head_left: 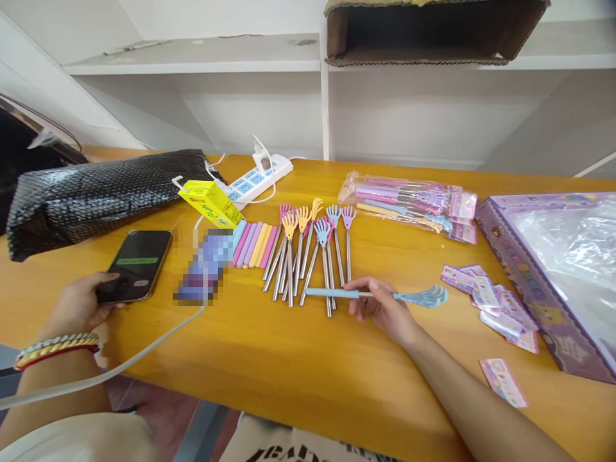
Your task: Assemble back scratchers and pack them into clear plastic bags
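Note:
On the left, my left hand (89, 298) is closed around a black smartphone (137, 263) whose lit screen faces up. My right hand (378, 305) grips a blue back scratcher (421, 297) by its metal rod, with the blue handle (332, 293) pointing left. Beyond it lie several metal-rod back scratchers (323, 234) with pink, yellow, blue and purple hand-shaped heads and no coloured handles on their rods. Beside them is a row of coloured handle tubes (255, 245) in pink, purple, yellow and blue.
A yellow carton (212, 202), white power strip (255, 179) and black bubble-wrapped parcel (106, 196) stand behind. Bagged back scratchers (409, 202), label cards (503, 382) and a purple display box (524, 289) lie right. A white cable (144, 350) crosses the left. A cardboard box (433, 35) sits above.

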`<state>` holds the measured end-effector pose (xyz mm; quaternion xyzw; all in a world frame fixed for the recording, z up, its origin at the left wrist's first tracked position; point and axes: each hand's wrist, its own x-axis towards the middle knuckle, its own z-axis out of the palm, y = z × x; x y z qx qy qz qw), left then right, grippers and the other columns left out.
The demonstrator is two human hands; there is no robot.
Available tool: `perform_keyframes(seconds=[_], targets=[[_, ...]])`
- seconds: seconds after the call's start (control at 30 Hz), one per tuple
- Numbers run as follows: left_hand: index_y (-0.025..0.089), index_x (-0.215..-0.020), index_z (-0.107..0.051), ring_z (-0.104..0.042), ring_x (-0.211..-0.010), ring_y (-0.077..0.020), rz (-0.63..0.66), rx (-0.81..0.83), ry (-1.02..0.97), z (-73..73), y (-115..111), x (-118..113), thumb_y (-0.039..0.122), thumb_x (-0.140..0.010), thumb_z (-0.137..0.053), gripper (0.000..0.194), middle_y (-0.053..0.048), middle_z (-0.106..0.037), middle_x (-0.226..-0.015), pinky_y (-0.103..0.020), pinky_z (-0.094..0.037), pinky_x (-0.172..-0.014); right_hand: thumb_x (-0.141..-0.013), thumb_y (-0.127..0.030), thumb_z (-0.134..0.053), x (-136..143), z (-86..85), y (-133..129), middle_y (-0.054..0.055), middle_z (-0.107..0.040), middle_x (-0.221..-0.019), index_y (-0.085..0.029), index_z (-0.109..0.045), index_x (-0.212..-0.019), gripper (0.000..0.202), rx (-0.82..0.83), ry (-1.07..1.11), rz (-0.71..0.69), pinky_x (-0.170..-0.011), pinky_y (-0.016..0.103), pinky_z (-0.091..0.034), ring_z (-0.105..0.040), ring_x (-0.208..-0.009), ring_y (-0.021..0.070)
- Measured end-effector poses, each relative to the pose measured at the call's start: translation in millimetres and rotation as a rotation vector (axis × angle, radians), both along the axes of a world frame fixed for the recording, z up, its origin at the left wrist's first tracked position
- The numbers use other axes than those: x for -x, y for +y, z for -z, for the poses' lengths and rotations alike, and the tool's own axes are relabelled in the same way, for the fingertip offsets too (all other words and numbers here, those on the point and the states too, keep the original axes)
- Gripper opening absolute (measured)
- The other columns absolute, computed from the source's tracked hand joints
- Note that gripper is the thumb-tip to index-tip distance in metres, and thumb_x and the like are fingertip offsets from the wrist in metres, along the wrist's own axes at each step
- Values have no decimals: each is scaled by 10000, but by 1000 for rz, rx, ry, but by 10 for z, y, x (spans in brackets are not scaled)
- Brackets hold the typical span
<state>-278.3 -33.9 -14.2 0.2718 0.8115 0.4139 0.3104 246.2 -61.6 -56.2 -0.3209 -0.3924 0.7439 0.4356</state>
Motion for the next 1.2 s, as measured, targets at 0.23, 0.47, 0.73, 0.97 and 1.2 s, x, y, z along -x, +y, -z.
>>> perform_keyframes(seconds=[0.23,0.47,0.73,0.97,1.2], targets=[[117,-791,-606,-555,-526,-105,103,23,-106,-29,-58,-56,161,-457,-729,358,-8,-632,-668,-144,-421,-366,-870,-482,-427,-5,2,-5,54,-624,-673,-152,-630,-966,399,-17,-41,1,-522,259,-399,-526,-551,125],[116,-842,-610,-584,-615,-108,100,60,-87,-91,-57,-192,69,-412,-725,448,6,-656,-723,-151,-479,-485,-876,-475,-421,-8,-13,-6,47,-618,-657,-146,-631,-973,402,-34,-52,-6,-521,253,-394,-521,-543,119],[120,-748,-560,-549,-517,-114,30,-36,-163,61,-8,111,174,-519,-641,249,20,-614,-629,-194,-478,-445,-860,-492,-441,-6,4,-6,46,-623,-667,-149,-629,-982,410,-28,-61,-8,-513,254,-395,-521,-536,118],[111,-878,-583,-608,-615,-112,160,6,-129,64,-64,84,109,-448,-741,458,8,-655,-739,-158,-490,-518,-854,-502,-442,-10,-1,-6,45,-624,-659,-158,-635,-965,409,-29,-59,-14,-515,258,-393,-519,-541,122],[169,-1084,-577,-612,-709,-77,228,17,-96,91,-86,122,72,-419,-796,707,22,-669,-906,-127,-497,-603,-848,-500,-445,-2,-36,-21,39,-616,-640,-155,-631,-949,405,-55,-82,-6,-499,256,-388,-515,-521,119]])
